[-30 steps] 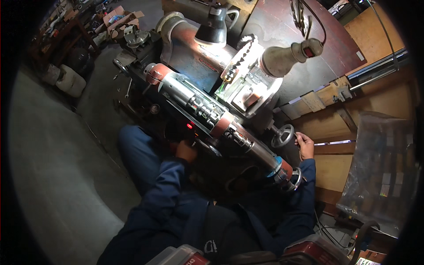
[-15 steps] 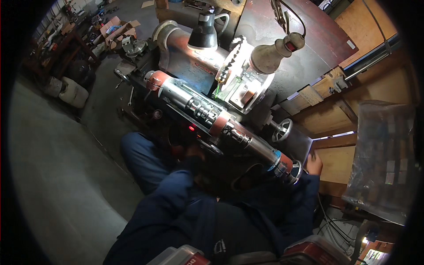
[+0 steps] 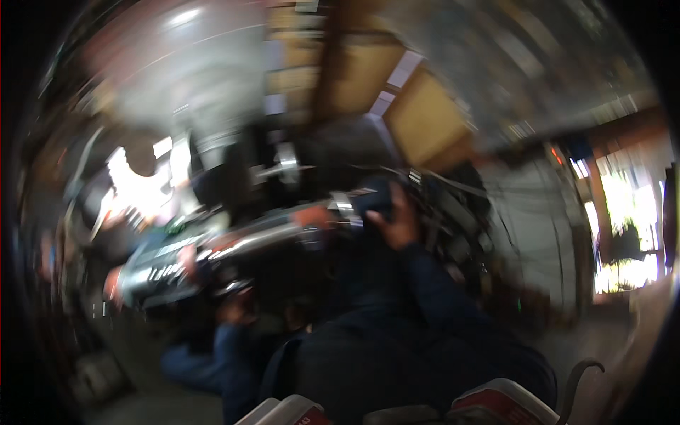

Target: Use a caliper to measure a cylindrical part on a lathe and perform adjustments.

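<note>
The picture is badly smeared by motion. My right hand (image 3: 397, 225) is raised at the right end of a long shiny machine bar (image 3: 234, 248), fingers curled around a dark round part (image 3: 372, 202) there. My left hand (image 3: 237, 310) sits low under the bar, close to the machine's dark underside; what it touches is too blurred to tell. Both arms are in dark blue sleeves.
A bright lamp glare (image 3: 138, 188) lies at the left behind the bar. Wooden boards (image 3: 425, 120) stand behind the machine. Bright windows or openings (image 3: 623, 227) show at the far right. Red and white objects (image 3: 496, 404) sit at the bottom edge.
The view has swung sharply and blurred; the machine now lies nearly level across the left half. My right hand has moved from beside the handwheel onto the bar's right end.
</note>
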Demonstrator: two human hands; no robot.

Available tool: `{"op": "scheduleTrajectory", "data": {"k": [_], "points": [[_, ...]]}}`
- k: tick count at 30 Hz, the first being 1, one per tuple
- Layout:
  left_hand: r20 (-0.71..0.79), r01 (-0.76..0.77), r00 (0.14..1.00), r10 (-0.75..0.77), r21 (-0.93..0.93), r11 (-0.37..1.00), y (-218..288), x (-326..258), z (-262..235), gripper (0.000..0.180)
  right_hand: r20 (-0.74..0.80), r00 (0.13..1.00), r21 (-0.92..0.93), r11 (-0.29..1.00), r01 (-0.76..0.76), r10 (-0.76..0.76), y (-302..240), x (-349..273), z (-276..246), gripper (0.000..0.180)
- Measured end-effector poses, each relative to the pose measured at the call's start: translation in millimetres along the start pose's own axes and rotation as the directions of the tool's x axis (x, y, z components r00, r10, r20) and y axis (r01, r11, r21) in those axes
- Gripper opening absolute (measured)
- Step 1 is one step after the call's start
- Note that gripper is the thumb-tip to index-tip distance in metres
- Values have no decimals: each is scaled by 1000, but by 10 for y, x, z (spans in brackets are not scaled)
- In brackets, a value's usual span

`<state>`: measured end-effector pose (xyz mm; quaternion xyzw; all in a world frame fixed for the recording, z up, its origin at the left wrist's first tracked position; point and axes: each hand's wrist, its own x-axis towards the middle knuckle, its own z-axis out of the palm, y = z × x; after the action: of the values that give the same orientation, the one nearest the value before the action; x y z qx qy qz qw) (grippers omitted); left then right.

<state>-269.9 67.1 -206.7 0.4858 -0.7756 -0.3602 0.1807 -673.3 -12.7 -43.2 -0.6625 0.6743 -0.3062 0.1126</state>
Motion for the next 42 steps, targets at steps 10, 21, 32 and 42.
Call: {"op": "scheduleTrajectory", "data": {"k": [10,21,32,42], "points": [[193,369,906,-378,78,926,996,-48,-674,46,-286,905,345,915,-210,315,450,-396,82,61],[210,267,920,-329,278,923,1035,-278,-1024,41,-119,315,-401,245,-883,942,2308,-2266,-723,39],[-403,-445,861,312,-295,846,3096,1007,-755,45,41,955,612,748,-257,294,-306,-439,-1081,11],[-547,-165,801,-242,-591,790,2170,314,-1472,17,289,957,699,687,-198,-17,-1241,58,-858,28]]}}
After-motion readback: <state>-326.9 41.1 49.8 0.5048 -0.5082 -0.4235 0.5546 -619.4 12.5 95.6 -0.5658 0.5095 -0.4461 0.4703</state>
